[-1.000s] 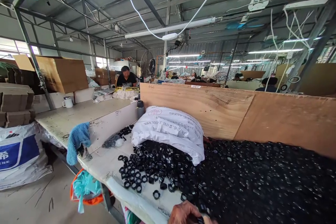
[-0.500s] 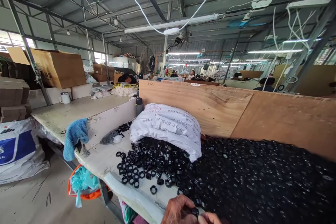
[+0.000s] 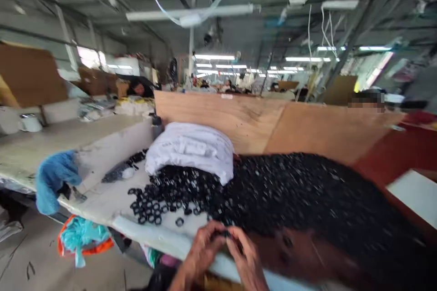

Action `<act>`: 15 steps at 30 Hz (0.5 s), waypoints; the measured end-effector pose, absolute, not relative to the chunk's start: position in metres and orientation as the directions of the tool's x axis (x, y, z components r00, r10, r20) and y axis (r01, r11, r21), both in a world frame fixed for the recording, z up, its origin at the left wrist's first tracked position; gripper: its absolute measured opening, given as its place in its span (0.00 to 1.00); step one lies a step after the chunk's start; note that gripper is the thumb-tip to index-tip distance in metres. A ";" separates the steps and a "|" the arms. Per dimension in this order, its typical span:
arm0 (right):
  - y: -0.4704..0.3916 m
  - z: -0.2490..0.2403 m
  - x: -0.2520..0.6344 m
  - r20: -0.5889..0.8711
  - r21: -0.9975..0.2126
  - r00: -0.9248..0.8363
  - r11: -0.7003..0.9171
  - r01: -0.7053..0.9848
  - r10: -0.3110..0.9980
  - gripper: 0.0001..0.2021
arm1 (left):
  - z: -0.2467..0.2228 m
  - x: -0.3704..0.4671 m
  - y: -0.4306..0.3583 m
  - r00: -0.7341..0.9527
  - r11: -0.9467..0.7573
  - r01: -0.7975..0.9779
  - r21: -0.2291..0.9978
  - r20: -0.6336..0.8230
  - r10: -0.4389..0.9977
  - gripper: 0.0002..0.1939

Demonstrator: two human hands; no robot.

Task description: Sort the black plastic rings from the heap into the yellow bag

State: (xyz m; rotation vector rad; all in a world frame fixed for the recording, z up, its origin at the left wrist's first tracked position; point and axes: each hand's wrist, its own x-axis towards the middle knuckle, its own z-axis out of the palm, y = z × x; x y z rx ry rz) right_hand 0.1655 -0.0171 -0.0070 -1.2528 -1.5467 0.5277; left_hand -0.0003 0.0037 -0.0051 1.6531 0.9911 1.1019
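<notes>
My left hand (image 3: 200, 248) and my right hand (image 3: 244, 254) meet at the table's front edge, fingertips pinched together. Between them is a small black ring (image 3: 225, 233), mostly covered by the fingers and blurred. Just beyond the hands, loose black rings (image 3: 150, 209) lie scattered on the pale tabletop. To the right they merge into a wide, dark heap of small black parts (image 3: 290, 195). A stuffed white sack (image 3: 191, 148) with print rests at the back, with rings spread out in front of it.
A wooden board (image 3: 218, 107) walls off the table's far side. At left hangs a blue towel (image 3: 56, 179), above an orange-rimmed container (image 3: 85, 236) holding turquoise plastic. A dark bottle (image 3: 156, 126) stands behind the sack; a white panel (image 3: 414, 195) lies at right. People sit farther back.
The view has swung right, bringing the heap's right side and a red surface into sight. Both hands now show more fully, still together around the small black ring.
</notes>
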 end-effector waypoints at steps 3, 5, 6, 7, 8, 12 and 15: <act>-0.026 0.018 0.167 0.388 -0.817 0.039 0.324 0.476 0.921 0.16 | 0.021 -0.003 -0.006 0.301 -0.355 0.248 0.901 0.277 0.913 0.11; -0.027 0.020 0.174 0.349 -0.810 0.003 0.300 0.504 0.937 0.13 | 0.030 -0.006 -0.006 0.355 -0.363 0.278 0.890 0.256 0.899 0.12; -0.029 0.018 0.179 0.349 -0.805 -0.022 0.312 0.505 0.937 0.11 | 0.032 -0.008 -0.007 0.394 -0.358 0.281 0.890 0.233 0.889 0.12; -0.032 0.014 0.186 0.364 -0.801 -0.008 0.317 0.508 0.931 0.10 | 0.035 -0.010 -0.008 0.447 -0.361 0.292 0.886 0.207 0.870 0.11; -0.035 0.011 0.194 0.385 -0.798 0.033 0.315 0.513 0.922 0.10 | 0.037 -0.012 -0.010 0.500 -0.375 0.306 0.875 0.188 0.846 0.10; -0.031 -0.003 0.223 0.415 -0.819 0.310 0.202 0.538 0.856 0.08 | 0.038 -0.017 -0.004 0.429 -0.390 0.430 0.814 0.196 0.882 0.09; -0.017 0.005 0.225 0.402 -0.773 0.283 0.157 0.615 0.871 0.07 | 0.037 -0.004 0.015 0.315 -0.402 0.520 0.754 0.268 0.910 0.12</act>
